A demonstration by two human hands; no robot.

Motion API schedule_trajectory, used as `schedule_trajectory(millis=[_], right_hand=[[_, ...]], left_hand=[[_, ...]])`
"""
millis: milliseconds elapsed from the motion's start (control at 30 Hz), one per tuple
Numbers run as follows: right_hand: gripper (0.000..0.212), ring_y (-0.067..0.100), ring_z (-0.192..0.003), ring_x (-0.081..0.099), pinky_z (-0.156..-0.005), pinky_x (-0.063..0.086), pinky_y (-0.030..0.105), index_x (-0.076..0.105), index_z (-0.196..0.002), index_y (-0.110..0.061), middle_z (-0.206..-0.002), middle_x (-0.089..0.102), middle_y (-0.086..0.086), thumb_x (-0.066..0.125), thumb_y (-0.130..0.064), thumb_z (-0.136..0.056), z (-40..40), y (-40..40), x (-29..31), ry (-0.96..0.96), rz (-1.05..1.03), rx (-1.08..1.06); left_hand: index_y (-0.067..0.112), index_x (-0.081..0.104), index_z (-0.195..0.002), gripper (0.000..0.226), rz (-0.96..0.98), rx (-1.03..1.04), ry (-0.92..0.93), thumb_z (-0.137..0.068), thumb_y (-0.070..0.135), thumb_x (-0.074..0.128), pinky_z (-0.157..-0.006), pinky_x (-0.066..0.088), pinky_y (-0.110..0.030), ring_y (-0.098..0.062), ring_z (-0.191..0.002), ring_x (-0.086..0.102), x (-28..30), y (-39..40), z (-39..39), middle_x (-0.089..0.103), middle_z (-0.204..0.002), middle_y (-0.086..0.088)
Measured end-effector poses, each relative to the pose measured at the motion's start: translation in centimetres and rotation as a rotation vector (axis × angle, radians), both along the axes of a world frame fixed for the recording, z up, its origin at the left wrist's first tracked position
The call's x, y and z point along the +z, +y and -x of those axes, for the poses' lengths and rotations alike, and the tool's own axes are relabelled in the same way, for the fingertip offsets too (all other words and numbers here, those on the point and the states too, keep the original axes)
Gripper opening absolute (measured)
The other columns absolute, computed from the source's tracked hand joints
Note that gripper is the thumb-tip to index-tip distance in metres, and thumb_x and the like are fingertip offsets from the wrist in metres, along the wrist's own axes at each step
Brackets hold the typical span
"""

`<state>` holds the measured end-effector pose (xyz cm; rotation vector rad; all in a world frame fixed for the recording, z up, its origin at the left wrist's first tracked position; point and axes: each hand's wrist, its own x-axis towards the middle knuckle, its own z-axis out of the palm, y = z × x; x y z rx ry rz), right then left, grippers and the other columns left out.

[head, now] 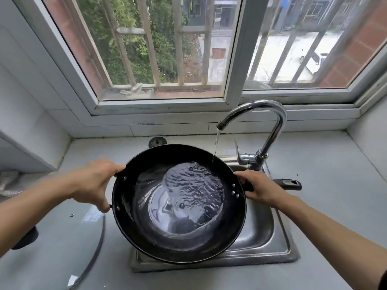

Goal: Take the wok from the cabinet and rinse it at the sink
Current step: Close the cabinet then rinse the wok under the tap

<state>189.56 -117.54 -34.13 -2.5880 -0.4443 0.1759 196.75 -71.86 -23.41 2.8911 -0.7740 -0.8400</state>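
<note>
We hold the black wok (178, 206) over the steel sink (263, 237), and it sits squarely between our two hands, covering most of the basin. Our left hand (94, 181) grips the small side handle at the wok's left rim, fingers curled over the edge and thumb reaching down beside it. Our right hand (257, 189) wraps around the base of the long black handle (289, 184), right where it joins the rim by the rivets; the handle's far end sticks out past our knuckles over the counter (324, 206). The wok looks tilted, its left and near side lower, though how steeply we cannot tell. A thin stream of water (216, 143) falls from the curved chrome faucet (261, 126) and lands just inside the far right rim of the wok. A rippling pool of water fills the middle of the pan, with a few bubbles on it. The faucet stands at the back right corner of the sink, just beyond our right hand. On the counter to the left, near our left forearm, lies a glass lid (62, 243) with a dark knob, apart from the wok. Behind the sink a window (163, 49) with bars looks out on greenery and a street.
</note>
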Motion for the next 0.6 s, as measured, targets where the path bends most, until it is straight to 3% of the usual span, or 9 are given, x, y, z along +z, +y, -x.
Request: schedule_trajectory(millis=[67,200,300,400,533,600], right_hand=[[0.063,0.008,-0.079,0.053,-0.076,0.043,0.017,0.056,-0.127,-0.029,-0.083,0.056,-0.007,0.072,-0.007,-0.071,0.3,-0.6,0.7,0.015,0.022,-0.011],[0.057,0.006,-0.079,0.053,-0.072,0.038,0.015,0.059,-0.123,-0.027,-0.085,0.055,-0.012,0.075,-0.011,-0.071,0.7,-2.3,1.7,0.031,0.114,-0.030],[0.053,0.005,-0.079,0.051,-0.071,0.034,0.010,0.060,-0.122,-0.025,-0.087,0.054,-0.014,0.075,-0.013,-0.072,1.0,-3.4,3.0,0.027,0.161,-0.039],[0.049,0.006,-0.076,0.049,-0.072,0.039,0.019,0.062,-0.118,-0.024,-0.085,0.054,-0.013,0.072,-0.010,-0.072,1.5,-3.8,5.4,0.019,0.172,-0.036],[0.049,-0.001,-0.073,0.048,-0.071,0.041,0.020,0.061,-0.118,-0.023,-0.084,0.053,-0.015,0.066,-0.006,-0.073,2.0,-4.5,8.3,0.026,0.218,-0.038],[0.044,-0.001,-0.074,0.049,-0.070,0.044,0.023,0.063,-0.114,-0.024,-0.084,0.054,-0.013,0.065,-0.006,-0.074,2.2,-5.0,9.2,0.033,0.248,-0.040]], left_hand=[[0.037,0.055,-0.120,0.088,0.044,-0.008,0.024,-0.036,0.048,0.077,-0.079,0.050,-0.022,-0.002,-0.093,0.057,-0.6,-0.2,0.3,0.063,-0.106,0.019],[0.043,0.054,-0.123,0.089,0.107,-0.031,0.048,-0.038,0.049,0.079,-0.087,0.050,-0.026,0.002,-0.101,0.057,-2.2,-0.7,0.7,0.064,-0.104,0.025],[0.044,0.053,-0.126,0.090,0.160,-0.037,0.106,-0.041,0.046,0.080,-0.089,0.047,-0.018,0.011,-0.102,0.053,-3.0,-1.3,0.9,0.063,-0.106,0.027],[0.044,0.054,-0.126,0.087,0.193,-0.029,0.151,-0.043,0.043,0.080,-0.084,0.043,-0.011,0.017,-0.100,0.048,-3.6,-2.0,1.1,0.064,-0.106,0.027],[0.044,0.053,-0.128,0.090,0.247,-0.016,0.183,-0.043,0.039,0.083,-0.090,0.049,-0.021,0.010,-0.105,0.053,-4.6,-3.0,1.3,0.062,-0.111,0.028],[0.053,0.051,-0.121,0.086,0.275,-0.010,0.194,-0.043,0.037,0.084,-0.086,0.055,-0.036,-0.009,-0.100,0.065,-5.1,-3.6,1.3,0.062,-0.110,0.028]])
